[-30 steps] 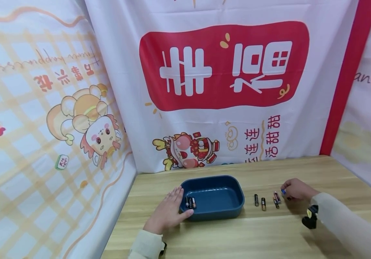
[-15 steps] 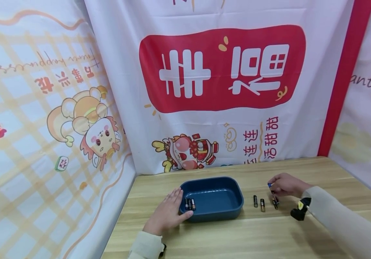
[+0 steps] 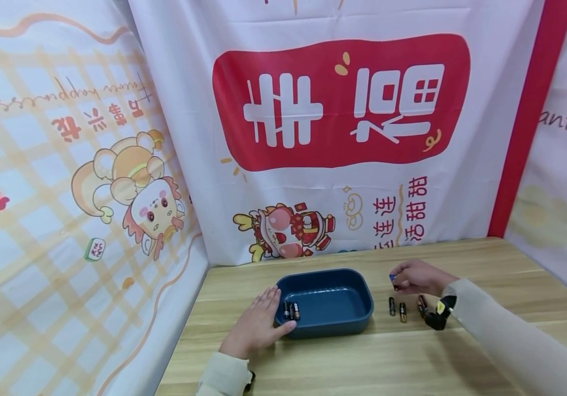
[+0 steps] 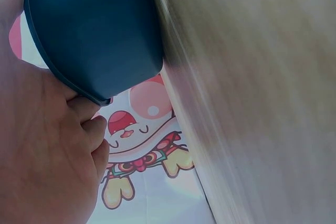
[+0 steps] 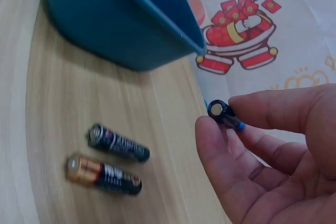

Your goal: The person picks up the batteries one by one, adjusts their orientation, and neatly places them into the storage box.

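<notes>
right of the blue bin (image 3: 330, 329), above table (image 3: 342, 363): blue-black battery (image 5: 227, 115), pinched by right hand (image 3: 423, 276), thumb to finger. left hand (image 3: 257, 324) on bin's left end, fingers extended. three batteries (image 3: 291, 311) inside.

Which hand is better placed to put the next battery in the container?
Likely the right hand: its fingers pinch a blue-ended battery right of the blue container. The left hand touches the container's left end, opposite the loose batteries.

Noted smooth, plastic-looking blue bin (image 3: 330, 329), glossy inside. Found satin, wood-grain tabletop (image 3: 347, 363); smooth blue-and-black battery (image 5: 226, 114) with metal end (image 5: 216, 109); copper-and-black battery (image 5: 104, 174), metallic sheen; matt, creased cloth backdrop (image 3: 340, 110); matt fabric sleeve (image 3: 516, 324).
</notes>
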Demonstrator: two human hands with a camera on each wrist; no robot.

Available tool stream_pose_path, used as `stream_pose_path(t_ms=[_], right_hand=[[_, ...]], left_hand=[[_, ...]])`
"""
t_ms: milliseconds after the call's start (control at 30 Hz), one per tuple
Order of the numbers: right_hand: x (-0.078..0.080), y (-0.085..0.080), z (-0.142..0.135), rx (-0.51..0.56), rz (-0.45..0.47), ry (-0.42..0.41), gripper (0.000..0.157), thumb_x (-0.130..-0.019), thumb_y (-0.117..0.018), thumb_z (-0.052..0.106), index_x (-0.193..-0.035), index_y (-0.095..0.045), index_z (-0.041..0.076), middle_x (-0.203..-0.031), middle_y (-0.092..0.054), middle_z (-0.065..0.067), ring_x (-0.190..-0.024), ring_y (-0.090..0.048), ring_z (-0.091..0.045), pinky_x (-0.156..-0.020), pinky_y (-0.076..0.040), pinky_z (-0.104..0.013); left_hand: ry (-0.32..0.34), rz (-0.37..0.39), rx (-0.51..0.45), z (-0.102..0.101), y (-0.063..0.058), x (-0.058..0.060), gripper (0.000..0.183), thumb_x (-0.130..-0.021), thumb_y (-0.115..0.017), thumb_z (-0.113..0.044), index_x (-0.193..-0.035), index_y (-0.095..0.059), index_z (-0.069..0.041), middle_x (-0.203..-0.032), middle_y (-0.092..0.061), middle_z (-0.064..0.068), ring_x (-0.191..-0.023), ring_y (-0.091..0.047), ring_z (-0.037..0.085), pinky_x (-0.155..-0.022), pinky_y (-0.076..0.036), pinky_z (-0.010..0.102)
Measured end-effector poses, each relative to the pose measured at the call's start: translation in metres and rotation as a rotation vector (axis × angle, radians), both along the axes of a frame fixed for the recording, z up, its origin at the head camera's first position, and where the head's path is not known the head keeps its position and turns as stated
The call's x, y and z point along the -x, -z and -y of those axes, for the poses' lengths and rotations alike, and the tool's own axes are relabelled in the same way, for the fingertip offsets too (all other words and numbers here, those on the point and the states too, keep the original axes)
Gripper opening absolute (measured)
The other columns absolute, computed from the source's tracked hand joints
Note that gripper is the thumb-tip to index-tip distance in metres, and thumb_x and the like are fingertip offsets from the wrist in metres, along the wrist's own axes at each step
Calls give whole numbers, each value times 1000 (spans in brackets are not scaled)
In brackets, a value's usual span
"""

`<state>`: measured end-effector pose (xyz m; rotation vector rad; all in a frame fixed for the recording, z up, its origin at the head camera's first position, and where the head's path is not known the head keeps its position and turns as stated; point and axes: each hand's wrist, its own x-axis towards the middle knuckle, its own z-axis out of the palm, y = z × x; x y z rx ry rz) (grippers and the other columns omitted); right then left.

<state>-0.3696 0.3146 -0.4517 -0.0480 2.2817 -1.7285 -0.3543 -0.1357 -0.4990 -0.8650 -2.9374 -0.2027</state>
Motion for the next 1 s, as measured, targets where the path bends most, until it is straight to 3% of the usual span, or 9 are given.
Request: stream_pose_path(t_ms=[467, 800, 1000], right_hand=[[16, -14, 32, 8, 29, -43, 31, -88, -62, -4, -116, -52, -10, -96, -61, -18, -80, -65, -23, -82, -56, -43], [23, -15, 62, 37, 23, -62, 31, -87, -64, -5, -115, -54, -11, -97, -64, -19, -80, -67, -23, -78, -57, -41], [29, -13, 75, 27, 28, -56, 32, -87, -66, -3, -116, -54, -10, -97, -63, -18, -80, -66, -24, -76, -58, -39]], left_hand=[[-21, 8, 22, 0, -2, -1, 106, -84, -20, -85, -156, -17, -7, -161, -13, 7, -147, -11, 24, -116, -16, 44], [-15, 14, 10, 2, -2, -2, 97, -90, -32, -76, -156, -18, -7, -161, -14, 7, -147, -11, 25, -116, -16, 44], [-14, 5, 13, 1, -2, -3, 96, -90, -32, -75, -156, -18, -7, -161, -14, 8, -147, -11, 25, -116, -16, 45]])
